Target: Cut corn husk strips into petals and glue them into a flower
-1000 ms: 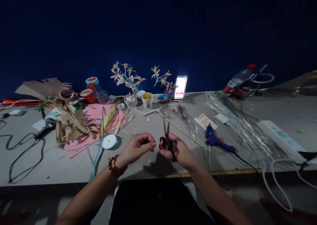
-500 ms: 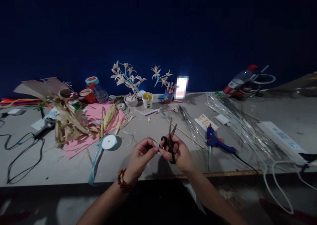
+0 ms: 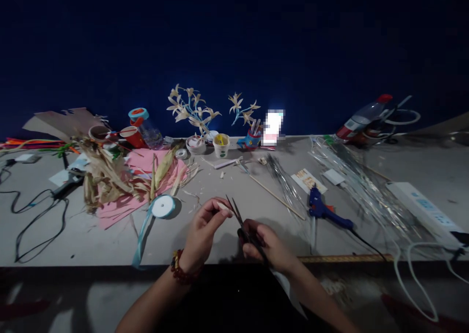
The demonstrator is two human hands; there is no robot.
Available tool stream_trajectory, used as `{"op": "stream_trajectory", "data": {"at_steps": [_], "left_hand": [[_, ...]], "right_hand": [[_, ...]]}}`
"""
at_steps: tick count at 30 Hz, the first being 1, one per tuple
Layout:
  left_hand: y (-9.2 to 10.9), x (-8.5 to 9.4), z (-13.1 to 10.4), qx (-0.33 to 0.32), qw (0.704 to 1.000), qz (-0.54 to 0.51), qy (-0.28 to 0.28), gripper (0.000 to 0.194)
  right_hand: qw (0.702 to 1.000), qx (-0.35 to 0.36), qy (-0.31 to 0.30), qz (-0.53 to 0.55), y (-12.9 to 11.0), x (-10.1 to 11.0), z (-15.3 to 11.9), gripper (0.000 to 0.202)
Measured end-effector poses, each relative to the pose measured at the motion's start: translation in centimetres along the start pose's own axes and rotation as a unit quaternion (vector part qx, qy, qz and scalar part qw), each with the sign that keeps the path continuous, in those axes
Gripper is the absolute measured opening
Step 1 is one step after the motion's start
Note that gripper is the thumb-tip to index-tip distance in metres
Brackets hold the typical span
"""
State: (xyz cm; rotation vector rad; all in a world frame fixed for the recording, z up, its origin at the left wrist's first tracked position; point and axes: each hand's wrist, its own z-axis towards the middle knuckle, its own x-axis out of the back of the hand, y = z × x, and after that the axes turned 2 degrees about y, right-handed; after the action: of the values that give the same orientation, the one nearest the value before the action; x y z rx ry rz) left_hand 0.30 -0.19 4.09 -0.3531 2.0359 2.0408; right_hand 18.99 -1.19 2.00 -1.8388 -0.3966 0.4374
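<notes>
Pinching a pale sliver (image 3: 224, 208) (material unclear), the left hand (image 3: 200, 231) sits beside parted scissors (image 3: 241, 221) gripped by the right hand (image 3: 273, 247).

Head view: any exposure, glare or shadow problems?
Head view: dim overall, wall nearly black; upright screen blown out and pixelated. Head view: glints on the clear strips; soft shadow between left hand and right hand; scissors' handles sink into dark.
</notes>
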Motion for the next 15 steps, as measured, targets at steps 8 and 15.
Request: {"op": "stream_trajectory", "data": {"at_steps": [8, 15], "left_hand": [[0.10, 0.03, 0.02, -0.011, 1.000, 0.001, -0.006, 0.012], [0.11, -0.17, -0.08, -0.005, 0.999, -0.031, 0.010, 0.011]], "right_hand": [[0.999, 0.005, 0.001, -0.054, -0.45, 0.02, -0.04, 0.051], [0.999, 0.007, 0.008, -0.035, -0.42, -0.39, -0.10, 0.054]]}}
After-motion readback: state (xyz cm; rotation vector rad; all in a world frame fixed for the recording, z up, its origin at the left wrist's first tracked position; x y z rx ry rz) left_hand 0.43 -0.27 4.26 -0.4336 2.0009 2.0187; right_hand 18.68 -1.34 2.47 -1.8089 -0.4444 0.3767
